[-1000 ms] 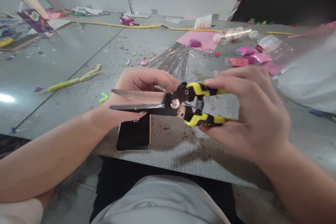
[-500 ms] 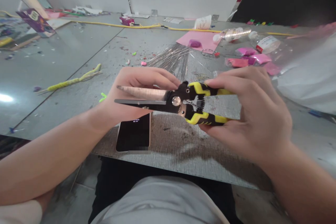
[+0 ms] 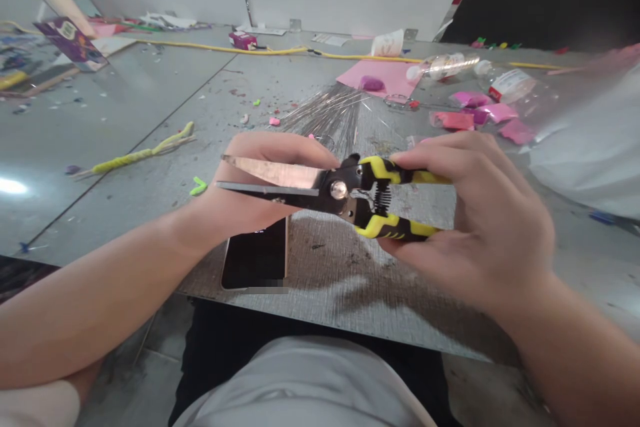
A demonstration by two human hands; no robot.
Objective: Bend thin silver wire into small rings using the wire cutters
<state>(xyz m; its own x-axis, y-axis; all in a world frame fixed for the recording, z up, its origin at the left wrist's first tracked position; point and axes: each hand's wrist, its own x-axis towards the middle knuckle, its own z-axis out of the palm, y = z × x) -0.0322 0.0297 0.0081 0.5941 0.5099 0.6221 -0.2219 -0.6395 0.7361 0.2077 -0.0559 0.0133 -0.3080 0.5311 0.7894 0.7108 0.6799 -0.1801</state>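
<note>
In the head view, a pair of yellow-and-black shears (image 3: 330, 193) is held above the near part of the grey table (image 3: 150, 120). The two handles are clasped by the right hand (image 3: 475, 220), fingers over the upper grip and thumb under the lower one. The blades are pointed to the person's left and are parted slightly at the tips. The left hand (image 3: 255, 180) is seen behind the blades, loosely curled with its fingers laid near the pivot; whether something thin is pinched there cannot be told, since the blades cover the fingertips.

A dark phone (image 3: 255, 257) is laid flat under the left hand, its lower end just at the near table edge (the person's lap is seen below that edge). A fan of thin silvery wires (image 3: 333, 113) is spread on the table just beyond the hands. Farther left, a yellow-green wrapped stem (image 3: 140, 153) is set well apart, with bare table around it. Pink packets (image 3: 475, 113) and a pink sheet (image 3: 385, 77) are gathered at the far right, and a yellow cord (image 3: 240, 49) is run along the far edge.
</note>
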